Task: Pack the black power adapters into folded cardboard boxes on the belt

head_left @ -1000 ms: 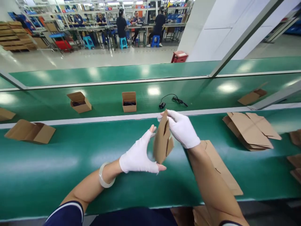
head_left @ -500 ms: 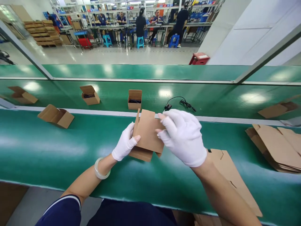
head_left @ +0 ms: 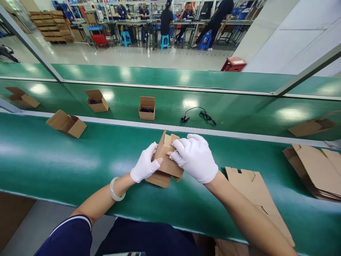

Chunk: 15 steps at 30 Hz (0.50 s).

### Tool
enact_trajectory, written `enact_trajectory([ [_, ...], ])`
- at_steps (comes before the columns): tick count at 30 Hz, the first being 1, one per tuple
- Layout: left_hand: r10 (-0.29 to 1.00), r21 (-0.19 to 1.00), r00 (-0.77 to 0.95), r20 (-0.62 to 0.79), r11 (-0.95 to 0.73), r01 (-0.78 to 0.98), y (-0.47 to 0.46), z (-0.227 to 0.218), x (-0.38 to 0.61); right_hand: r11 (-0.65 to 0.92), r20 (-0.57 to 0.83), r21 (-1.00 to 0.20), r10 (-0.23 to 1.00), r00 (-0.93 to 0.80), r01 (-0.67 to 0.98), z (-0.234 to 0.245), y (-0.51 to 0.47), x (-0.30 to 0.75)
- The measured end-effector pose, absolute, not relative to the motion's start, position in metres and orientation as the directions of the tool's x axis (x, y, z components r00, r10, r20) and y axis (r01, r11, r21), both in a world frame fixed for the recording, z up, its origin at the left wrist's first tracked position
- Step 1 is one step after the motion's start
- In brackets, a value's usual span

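A small brown cardboard box (head_left: pixel 165 164) is held between both hands above the green bench, its flaps standing out at the top and bottom. My left hand (head_left: pixel 145 163), in a white glove with bare fingertips, grips the box's left side. My right hand (head_left: pixel 195 156), gloved alike, is closed on the upper right edge by a flap; part of that edge is hidden behind the fingers. To the right lies a flat cardboard blank (head_left: pixel 257 195), partly under my right forearm.
Folded blanks (head_left: pixel 315 172) are stacked at the far right. An open box (head_left: pixel 68 124) stands at left. Beyond the white rail, a belt (head_left: pixel 234 110) carries a black cable (head_left: pixel 205 115) and open boxes, including one (head_left: pixel 147 108) with dark contents. People work in the background.
My right hand has come down and left onto the box's upper edge. The box now stands more open, tilted, with its top flaps showing. The view has shifted slightly.
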State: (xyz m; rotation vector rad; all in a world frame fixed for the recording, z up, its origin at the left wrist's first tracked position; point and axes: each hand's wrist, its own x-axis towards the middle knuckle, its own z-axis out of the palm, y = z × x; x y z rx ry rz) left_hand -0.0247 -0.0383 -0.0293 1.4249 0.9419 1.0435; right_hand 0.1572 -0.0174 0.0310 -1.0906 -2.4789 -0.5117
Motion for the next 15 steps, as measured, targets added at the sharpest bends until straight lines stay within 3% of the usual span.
enact_trajectory([
  [7, 0.895, 0.962, 0.427, 0.128, -0.216, 0.164, -0.043, -0.028, -0.022, 0.597, 0.555, -0.059, 0.686, -0.471, 0.8, -0.01, -0.033, 0.152],
  [12, 0.822, 0.864, 0.539, 0.184, -0.396, 0.31, -0.035, -0.004, -0.024, 0.671, 0.59, -0.153, 0.651, -0.478, 0.726, -0.004, -0.034, 0.161],
  [13, 0.818, 0.843, 0.541, 0.197, -0.424, 0.333, -0.033, 0.0, -0.026, 0.673, 0.626, -0.212, 0.651, -0.43, 0.709, -0.001, -0.033, 0.164],
  [15, 0.826, 0.802, 0.514, 0.231, -0.461, 0.38, -0.03, 0.005, -0.03, 0.598, 0.698, -0.427, 0.695, -0.174, 0.678, 0.005, -0.028, 0.173],
])
